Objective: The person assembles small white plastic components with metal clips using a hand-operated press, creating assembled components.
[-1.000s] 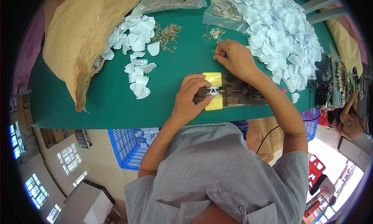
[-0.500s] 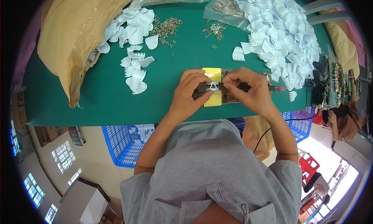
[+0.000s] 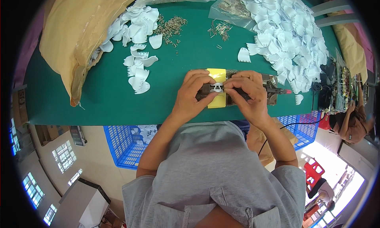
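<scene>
At the table's near edge lies a dark fixture (image 3: 272,94) with a yellow band (image 3: 217,103) across it. A small white plastic piece (image 3: 216,88) with a notched middle sits at the band. My left hand (image 3: 191,94) grips this piece from the left, thumb below and fingers above. Close against its right side, my right hand (image 3: 250,96) is closed in a pinch, fingertips touching the fixture's middle; whatever lies between them is too small or hidden to name.
White toothed plastic pieces form a big heap (image 3: 283,34) at right and spill from a tan sack (image 3: 75,42) at left. Small metal springs (image 3: 170,28) and metal pins (image 3: 220,29) lie at the back. Blue baskets (image 3: 124,149) stand below the table; other people are at far right.
My right hand has moved left and closer to the white piece, uncovering more of the fixture's right end. My left hand stays in place.
</scene>
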The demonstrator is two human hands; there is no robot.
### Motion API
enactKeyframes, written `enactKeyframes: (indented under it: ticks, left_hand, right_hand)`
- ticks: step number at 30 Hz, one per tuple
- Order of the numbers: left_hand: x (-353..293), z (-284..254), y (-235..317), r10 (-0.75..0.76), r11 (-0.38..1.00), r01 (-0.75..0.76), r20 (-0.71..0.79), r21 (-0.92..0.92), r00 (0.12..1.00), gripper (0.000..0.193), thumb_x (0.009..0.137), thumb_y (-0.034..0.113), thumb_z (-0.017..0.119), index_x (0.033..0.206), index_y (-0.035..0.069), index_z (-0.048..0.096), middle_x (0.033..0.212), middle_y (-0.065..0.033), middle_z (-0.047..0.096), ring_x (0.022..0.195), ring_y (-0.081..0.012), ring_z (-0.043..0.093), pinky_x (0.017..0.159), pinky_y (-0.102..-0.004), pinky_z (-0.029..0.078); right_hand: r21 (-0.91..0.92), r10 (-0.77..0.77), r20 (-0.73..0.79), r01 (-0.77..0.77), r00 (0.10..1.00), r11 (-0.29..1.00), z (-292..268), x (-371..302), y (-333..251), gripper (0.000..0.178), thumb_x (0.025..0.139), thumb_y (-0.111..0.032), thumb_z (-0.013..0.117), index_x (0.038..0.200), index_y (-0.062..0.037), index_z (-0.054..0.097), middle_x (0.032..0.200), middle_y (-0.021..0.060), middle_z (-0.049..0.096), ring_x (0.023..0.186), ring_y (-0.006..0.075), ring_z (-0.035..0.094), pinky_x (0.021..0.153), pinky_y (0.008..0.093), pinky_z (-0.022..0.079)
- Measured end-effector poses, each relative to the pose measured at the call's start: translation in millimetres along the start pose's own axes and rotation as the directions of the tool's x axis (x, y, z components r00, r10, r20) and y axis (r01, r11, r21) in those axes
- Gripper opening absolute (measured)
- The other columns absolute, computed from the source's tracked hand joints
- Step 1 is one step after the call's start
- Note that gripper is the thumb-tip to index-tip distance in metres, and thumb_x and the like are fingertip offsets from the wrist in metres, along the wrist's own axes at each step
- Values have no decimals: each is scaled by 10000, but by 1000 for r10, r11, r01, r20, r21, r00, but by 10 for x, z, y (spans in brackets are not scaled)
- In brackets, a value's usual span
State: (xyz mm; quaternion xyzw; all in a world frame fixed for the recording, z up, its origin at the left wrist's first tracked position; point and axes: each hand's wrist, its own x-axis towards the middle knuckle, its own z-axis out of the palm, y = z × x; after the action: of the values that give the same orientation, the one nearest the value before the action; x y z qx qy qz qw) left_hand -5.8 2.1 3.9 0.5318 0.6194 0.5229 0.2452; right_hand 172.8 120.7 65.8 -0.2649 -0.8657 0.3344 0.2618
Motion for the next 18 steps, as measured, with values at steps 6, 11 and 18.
enactKeyframes:
  ticks: [6, 11, 18]
  left_hand:
    - [18, -16, 1, 2, 1000, -2, 3, 2, 1000, 400, 773, 24, 870, 1135, 70, 704, 1231, -131, 690, 1230, -290, 642, 982, -374, 537]
    - [24, -26, 0, 21, 1000, -21, -25, 5, 999, 393, 772, 24, 869, 1127, 70, 707, 1205, -121, 699, 1223, -298, 643, 983, -384, 537]
    - [4, -7, 2, 15, 1000, -15, -8, -18, 1000, 335, 822, 79, 845, 1124, 64, 700, 1165, -103, 692, 1188, -295, 628, 960, -400, 531]
  right_hand:
    - [-52, -63, 25, 64, 998, 997, 26, 5, 19, 168, 812, -48, 824, 962, -73, 753, 989, 43, 760, 989, 246, 668, 905, 385, 477]
    - [86, 105, 21, -107, 994, 991, -57, 108, -119, 263, 818, -41, 836, 1063, -44, 740, 966, 93, 733, 933, 292, 670, 786, 380, 551]
    - [77, -95, 232, 79, 968, 994, 583, 1083, 195, 151, 885, -120, 756, 1029, -74, 751, 935, 75, 738, 898, 294, 697, 765, 419, 556]
